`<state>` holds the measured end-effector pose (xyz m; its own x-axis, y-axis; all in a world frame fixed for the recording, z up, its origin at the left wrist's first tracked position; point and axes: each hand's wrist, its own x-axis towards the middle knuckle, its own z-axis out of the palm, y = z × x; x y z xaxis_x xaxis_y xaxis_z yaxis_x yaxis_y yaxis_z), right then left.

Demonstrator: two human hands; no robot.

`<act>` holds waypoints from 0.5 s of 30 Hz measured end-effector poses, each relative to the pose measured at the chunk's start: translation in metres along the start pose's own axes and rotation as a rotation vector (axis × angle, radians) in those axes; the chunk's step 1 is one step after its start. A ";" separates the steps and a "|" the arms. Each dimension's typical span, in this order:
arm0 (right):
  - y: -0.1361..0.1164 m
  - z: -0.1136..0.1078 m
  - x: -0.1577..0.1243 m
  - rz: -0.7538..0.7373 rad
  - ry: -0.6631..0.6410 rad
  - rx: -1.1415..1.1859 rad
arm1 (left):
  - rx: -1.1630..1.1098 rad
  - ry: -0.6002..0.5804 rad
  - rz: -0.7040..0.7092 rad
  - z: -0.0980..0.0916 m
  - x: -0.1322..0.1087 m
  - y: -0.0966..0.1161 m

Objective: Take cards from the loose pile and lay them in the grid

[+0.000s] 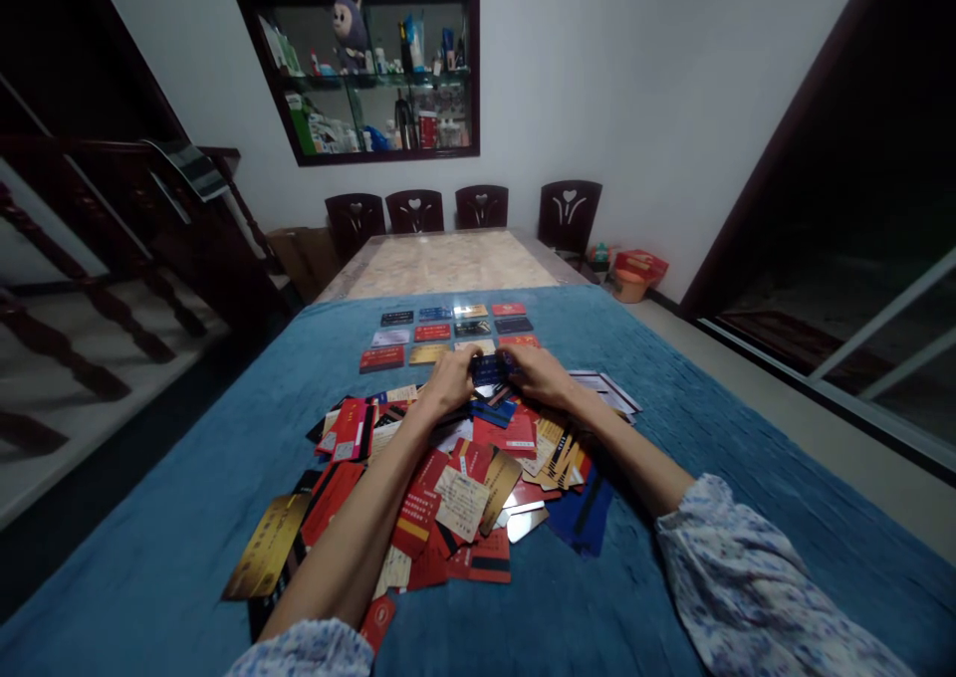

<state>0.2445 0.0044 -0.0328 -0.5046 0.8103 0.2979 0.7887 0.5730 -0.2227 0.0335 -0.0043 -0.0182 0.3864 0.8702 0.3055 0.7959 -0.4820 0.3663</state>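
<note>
Between my two hands is a dark blue card (490, 369), gripped at its left end by my left hand (452, 378) and at its right end by my right hand (539, 373). Both hands have their fingers closed on it. Whether it is one card or a small stack, I cannot tell. Beneath my hands and forearms spreads a loose heap of cards, with a red card (416, 503), a gold card (267, 548) and a blue card (583, 513) among them. Beyond my hands, cards lie in neat rows, including a red card (381, 358) at the near left.
A blue cloth (299, 378) covers the near part of the table; its far end is bare stone-like top (455, 259). Several dark chairs (415, 211) stand behind. At right on the floor is an orange bucket (629, 285). A wooden railing (67, 269) runs along the left.
</note>
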 end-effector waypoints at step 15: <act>-0.006 -0.004 -0.001 0.015 0.001 -0.049 | 0.009 0.017 -0.008 -0.003 -0.001 0.010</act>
<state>0.2418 0.0000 -0.0284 -0.4922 0.8186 0.2961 0.8123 0.5542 -0.1816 0.0391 -0.0101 -0.0119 0.3721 0.8723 0.3171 0.8030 -0.4739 0.3613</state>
